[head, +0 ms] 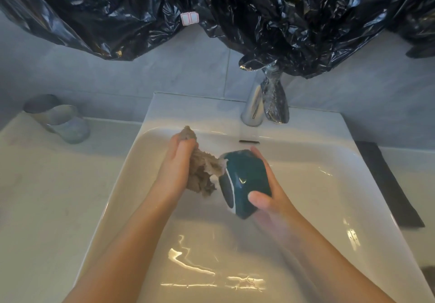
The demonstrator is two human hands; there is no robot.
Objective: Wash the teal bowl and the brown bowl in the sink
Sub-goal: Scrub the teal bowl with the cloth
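Observation:
Over the white sink (329,180) my right hand (266,194) grips the teal bowl (247,180), tipped on its side with its white-rimmed mouth facing left. My left hand (176,168) holds a crumpled brown cloth (202,173) bunched in its fingers, and the cloth's edge touches the bowl's rim. Both hands hover above the basin's middle. The brown bowl is not in view.
A chrome tap (254,107) partly wrapped in black plastic stands at the sink's back edge. Two glass tumblers (61,119) sit on the counter at the left. A dark mat (390,182) lies to the right of the sink. Black plastic sheeting (235,8) hangs above.

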